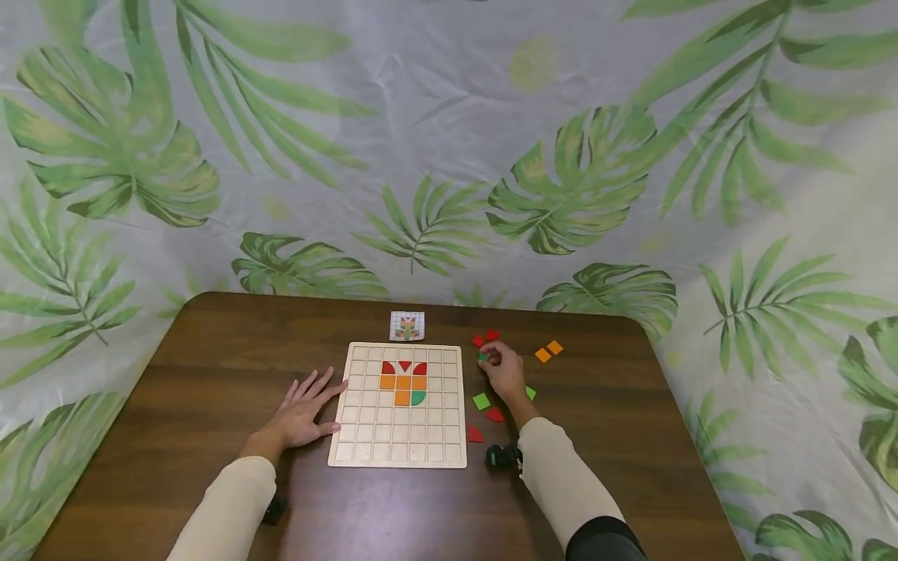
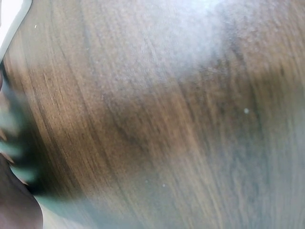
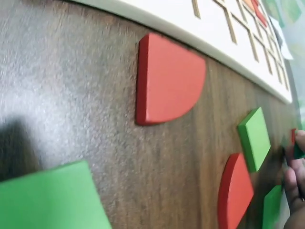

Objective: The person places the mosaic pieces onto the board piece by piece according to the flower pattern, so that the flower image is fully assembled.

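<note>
My left hand (image 1: pixel 305 409) lies on the table with fingers spread, its thumb and a fingertip at the left edge of the wooden grid board (image 1: pixel 443 444). On the board, red pieces (image 1: pixel 404 365) form a top row, orange squares (image 1: pixel 403 382) lie below, and a green quarter-circle piece (image 1: pixel 418 398) sits at the lower right. Right of the board, my right hand (image 1: pixel 507 374) pinches a dark green piece (image 1: pixel 482 357) between thumb and fingers; its shape is partly hidden. The right wrist view shows that hand's fingers (image 3: pixel 294 179) only at the right edge.
A pattern card (image 1: pixel 407 326) lies behind the board. Loose pieces lie to the right: a red quarter-circle piece (image 3: pixel 171 81), a light green square (image 1: pixel 481 401), orange squares (image 1: pixel 549 351) and red pieces (image 1: pixel 493 335). Behind the wooden table (image 1: pixel 231 351) hangs a leaf-patterned cloth (image 1: pixel 449 140).
</note>
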Motion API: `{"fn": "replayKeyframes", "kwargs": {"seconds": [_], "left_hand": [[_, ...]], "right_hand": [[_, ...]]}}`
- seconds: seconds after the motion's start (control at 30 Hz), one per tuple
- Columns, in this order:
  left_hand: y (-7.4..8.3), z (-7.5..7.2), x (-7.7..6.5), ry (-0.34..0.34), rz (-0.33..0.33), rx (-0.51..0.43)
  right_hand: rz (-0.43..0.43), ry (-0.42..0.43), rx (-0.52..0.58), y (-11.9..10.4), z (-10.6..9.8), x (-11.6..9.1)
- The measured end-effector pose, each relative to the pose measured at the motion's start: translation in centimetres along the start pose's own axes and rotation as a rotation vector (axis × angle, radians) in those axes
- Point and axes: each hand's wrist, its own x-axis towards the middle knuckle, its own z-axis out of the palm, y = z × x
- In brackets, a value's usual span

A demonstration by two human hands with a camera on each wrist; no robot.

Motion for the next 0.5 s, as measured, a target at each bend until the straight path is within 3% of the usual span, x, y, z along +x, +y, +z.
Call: {"fn": "replayKeyframes", "kwargs": {"seconds": [0.3,0.5], "left_hand": [[0.1,0.0,0.0,-0.018,-0.031,0.023],[0.1,0.0,0.1,-0.015,-0.022,0.014]], "right_hand": [[-0.047,-0.021,0.006,-1.4,0.7,-0.3],[-0.007,-0.130,0.095,-2.7,1.5,-0.7]]}}
